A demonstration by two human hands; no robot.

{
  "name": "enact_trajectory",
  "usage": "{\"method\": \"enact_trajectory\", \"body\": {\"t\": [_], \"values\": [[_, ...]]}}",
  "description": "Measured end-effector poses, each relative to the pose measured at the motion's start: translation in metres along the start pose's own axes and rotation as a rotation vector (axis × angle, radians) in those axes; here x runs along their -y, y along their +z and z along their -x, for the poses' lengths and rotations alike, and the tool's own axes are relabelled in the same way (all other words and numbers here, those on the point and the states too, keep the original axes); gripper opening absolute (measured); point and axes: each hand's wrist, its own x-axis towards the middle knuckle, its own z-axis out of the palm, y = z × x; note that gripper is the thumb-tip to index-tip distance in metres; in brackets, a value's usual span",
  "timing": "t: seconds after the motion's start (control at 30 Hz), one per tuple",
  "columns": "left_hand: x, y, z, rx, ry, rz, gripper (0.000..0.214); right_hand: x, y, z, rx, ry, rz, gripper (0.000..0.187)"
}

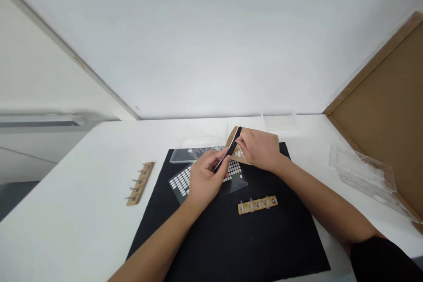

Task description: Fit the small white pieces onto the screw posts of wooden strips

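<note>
A slim black bar (232, 144) with a white edge slants upward between my hands. My left hand (206, 174) is closed round its lower end, thumb and fingers pressed on it. Close to the upper part of the bar, my right hand (262, 147) is pinched against its side; whatever lies in the fingertips is too small to make out. Beneath the hands lie sheets of white oval stickers (181, 180). Under my right hand is a brown card (272, 139) with small white pieces (238, 153) on it.
A black mat (211, 238) covers the table's middle. One wooden strip with clips (258, 205) rests on it, another wooden strip (141, 183) lies to its left. A clear case (180, 155) with thin items is behind. Clear plastic boxes (361, 169) and a cardboard box (383, 88) stand right.
</note>
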Motion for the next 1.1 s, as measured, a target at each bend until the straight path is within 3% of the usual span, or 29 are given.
{"method": "enact_trajectory", "body": {"t": [0.1, 0.27, 0.4, 0.57, 0.7, 0.87, 1.03, 1.1], "values": [[-0.001, -0.002, 0.0, 0.012, 0.037, -0.041, 0.023, 0.002, -0.003, 0.0, 0.048, -0.068, -0.021, 0.024], [-0.007, -0.003, 0.0, -0.008, 0.049, -0.047, 0.024, 0.004, -0.009, 0.001, -0.034, 0.002, -0.002, 0.023], [-0.01, -0.004, 0.001, -0.026, 0.062, -0.078, 0.022, 0.007, -0.012, 0.003, 0.04, -0.101, 0.008, 0.028], [-0.012, -0.004, 0.002, -0.061, 0.04, -0.046, 0.024, 0.006, -0.012, 0.001, -0.078, 0.004, 0.009, 0.027], [-0.011, -0.004, 0.002, -0.045, 0.052, -0.044, 0.021, 0.005, -0.008, 0.001, -0.006, -0.107, -0.026, 0.03], [-0.011, -0.005, 0.0, -0.048, 0.022, 0.005, 0.023, 0.007, -0.008, -0.001, -0.105, -0.051, -0.015, 0.027], [-0.008, -0.007, 0.001, -0.054, 0.04, -0.005, 0.021, 0.008, -0.006, -0.002, -0.048, -0.165, -0.023, 0.029], [-0.006, -0.007, 0.001, -0.057, 0.042, -0.016, 0.022, 0.007, -0.005, -0.003, -0.059, -0.136, -0.013, 0.029]]}}
